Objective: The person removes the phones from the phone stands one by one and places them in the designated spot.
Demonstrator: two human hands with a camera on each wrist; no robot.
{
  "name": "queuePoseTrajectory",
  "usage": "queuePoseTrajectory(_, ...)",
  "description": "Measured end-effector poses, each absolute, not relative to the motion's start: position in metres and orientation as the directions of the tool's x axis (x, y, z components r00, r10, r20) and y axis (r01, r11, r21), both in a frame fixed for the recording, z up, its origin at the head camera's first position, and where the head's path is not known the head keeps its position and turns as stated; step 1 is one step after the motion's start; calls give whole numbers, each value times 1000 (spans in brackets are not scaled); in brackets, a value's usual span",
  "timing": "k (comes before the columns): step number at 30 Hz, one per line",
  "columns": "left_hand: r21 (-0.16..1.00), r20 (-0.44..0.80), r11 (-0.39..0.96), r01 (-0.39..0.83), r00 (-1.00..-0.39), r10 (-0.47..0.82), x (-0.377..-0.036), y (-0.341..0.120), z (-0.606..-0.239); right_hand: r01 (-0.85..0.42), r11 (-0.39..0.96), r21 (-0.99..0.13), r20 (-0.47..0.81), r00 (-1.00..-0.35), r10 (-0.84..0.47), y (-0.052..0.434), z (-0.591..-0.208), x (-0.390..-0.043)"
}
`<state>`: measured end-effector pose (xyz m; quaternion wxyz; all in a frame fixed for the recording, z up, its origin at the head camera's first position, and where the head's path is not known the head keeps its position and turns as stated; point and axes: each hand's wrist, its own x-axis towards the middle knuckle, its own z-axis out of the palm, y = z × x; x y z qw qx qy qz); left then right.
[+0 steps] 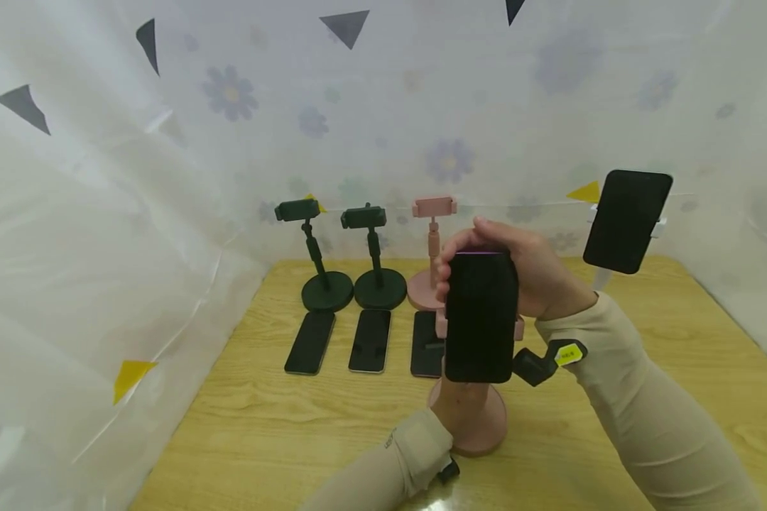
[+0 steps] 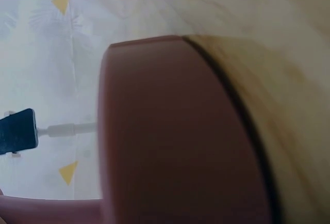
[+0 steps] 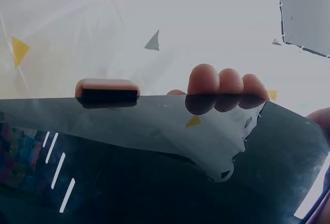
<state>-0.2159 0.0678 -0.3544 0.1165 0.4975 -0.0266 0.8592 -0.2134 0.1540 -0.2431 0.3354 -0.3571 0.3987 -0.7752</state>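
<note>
My right hand (image 1: 486, 238) grips a black phone (image 1: 481, 316) by its upper end and holds it upright, screen toward me, against the clamp (image 1: 519, 328) of a pink phone stand (image 1: 486, 429). In the right wrist view its fingertips (image 3: 227, 82) curl over the phone's (image 3: 154, 162) far edge, beside a pink clamp jaw (image 3: 107, 87). My left hand (image 1: 455, 406) is mostly hidden behind the phone and holds the stand's post just above the round base (image 2: 170, 131).
At the back of the wooden table (image 1: 243, 426) stand two dark green stands (image 1: 322, 248) (image 1: 377, 248) and a pink one (image 1: 431, 234), each with a phone (image 1: 310, 342) lying flat before it. A white stand at the right carries a phone (image 1: 626, 220). White flowered curtains enclose the table.
</note>
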Motion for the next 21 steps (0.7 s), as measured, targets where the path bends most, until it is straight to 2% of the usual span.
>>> queuePoseTrajectory(7, 31, 844, -959, -281, -507, 176, -216, 72, -353, 204, -454, -867, 290, -535, -794, 155, -242, -213)
queuePoseTrajectory(14, 182, 847, -980, -80, -494, 198, -211, 64, -364, 164, -449, -878, 296, -552, -779, 154, -238, -214)
queuePoseTrajectory(16, 194, 845, -975, -111, -486, 224, -212, 63, -369, 173, -450, -876, 297, -542, -786, 154, -237, -214)
queuePoseTrajectory(21, 241, 847, -968, -70, -472, 245, -218, 65, -382, 193, -456, -869, 301, -524, -796, 155, -238, -215)
